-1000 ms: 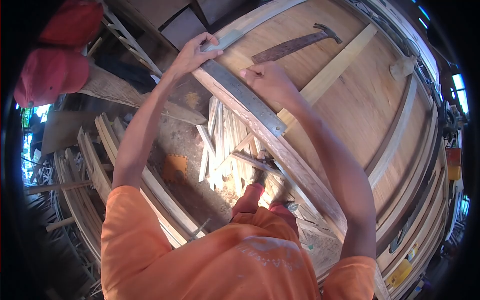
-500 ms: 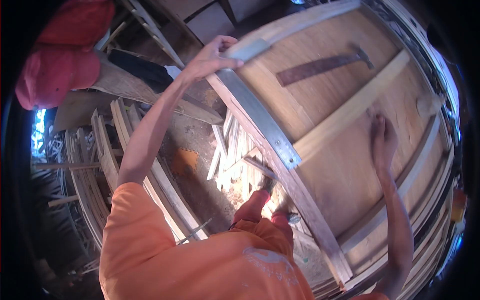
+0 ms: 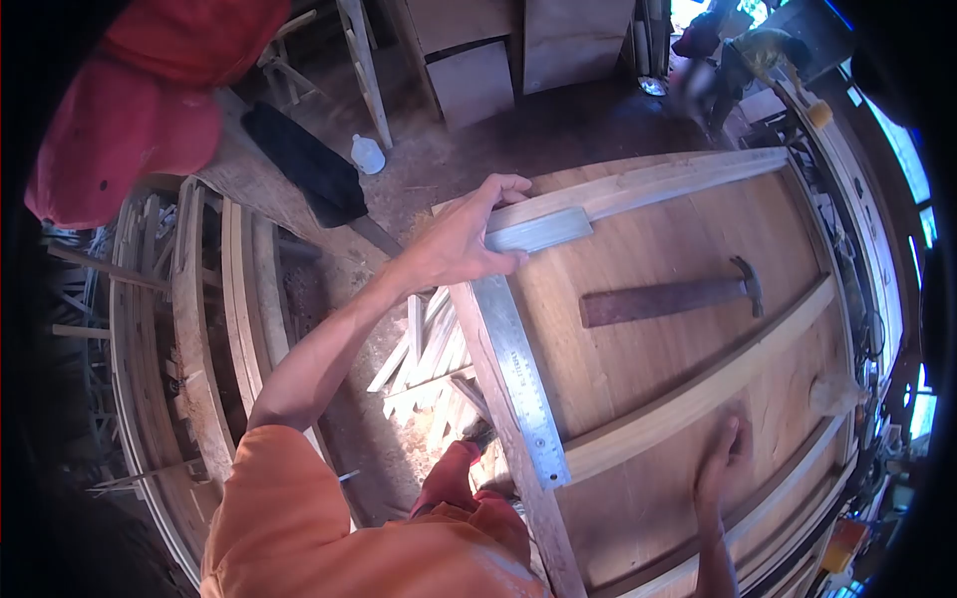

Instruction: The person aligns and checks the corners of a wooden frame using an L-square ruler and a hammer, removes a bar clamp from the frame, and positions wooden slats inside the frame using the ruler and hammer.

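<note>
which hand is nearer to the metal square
Left. The left hand touches the metal square at its corner end; the right hand is apart from it, off to its right over the plywood.

Dim brownish floor (image 3: 598,125); bright daylight (image 3: 923,411) at far right

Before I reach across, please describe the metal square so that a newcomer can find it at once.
Find the large plywood panel in its wooden frame. At one corner, the left hand holds the metal square. Unlike the dark-handled hammer, it is L-shaped, silvery and has printed marks.
</note>
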Action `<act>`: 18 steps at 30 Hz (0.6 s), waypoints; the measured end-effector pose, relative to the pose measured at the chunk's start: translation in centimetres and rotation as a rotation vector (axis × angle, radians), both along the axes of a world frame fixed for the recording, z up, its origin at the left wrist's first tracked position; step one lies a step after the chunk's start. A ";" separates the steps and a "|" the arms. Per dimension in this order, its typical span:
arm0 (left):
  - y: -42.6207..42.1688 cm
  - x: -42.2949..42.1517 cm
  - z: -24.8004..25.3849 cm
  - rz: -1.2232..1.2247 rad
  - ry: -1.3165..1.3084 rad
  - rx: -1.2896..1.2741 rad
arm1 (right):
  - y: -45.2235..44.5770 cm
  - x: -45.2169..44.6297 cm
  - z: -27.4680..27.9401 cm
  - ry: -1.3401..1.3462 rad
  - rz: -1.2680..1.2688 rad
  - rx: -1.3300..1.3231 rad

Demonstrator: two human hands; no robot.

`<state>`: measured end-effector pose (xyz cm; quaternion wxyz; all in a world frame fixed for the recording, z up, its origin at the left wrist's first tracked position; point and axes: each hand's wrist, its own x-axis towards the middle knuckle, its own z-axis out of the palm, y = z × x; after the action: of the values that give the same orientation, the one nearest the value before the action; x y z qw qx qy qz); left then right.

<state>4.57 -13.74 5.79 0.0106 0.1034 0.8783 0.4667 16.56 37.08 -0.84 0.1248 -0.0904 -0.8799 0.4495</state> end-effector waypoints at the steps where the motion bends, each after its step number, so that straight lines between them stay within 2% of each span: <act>1: 0.0 0.0 0.3 0.012 -0.045 0.010 | 0.0 0.0 0.3 0.000 0.013 0.011; 3: -0.3 -0.2 -0.2 0.026 -0.023 -0.008 | -0.8 -0.1 1.4 -0.103 -0.023 0.092; 5: -0.4 -0.2 -1.0 0.061 0.085 -0.103 | -1.5 -0.4 1.3 -0.087 -0.015 0.183; 16: -1.1 -0.3 -2.6 0.116 0.125 -0.054 | -1.4 -0.6 -0.2 -0.082 -0.053 0.171; 18: -1.3 -0.6 -2.7 0.116 0.128 -0.054 | -1.8 -0.6 -0.3 -0.066 -0.065 0.084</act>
<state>4.01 -14.99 3.04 -0.0697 0.0816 0.8940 0.4349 15.91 35.24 -1.13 0.1141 -0.1283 -0.8982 0.4046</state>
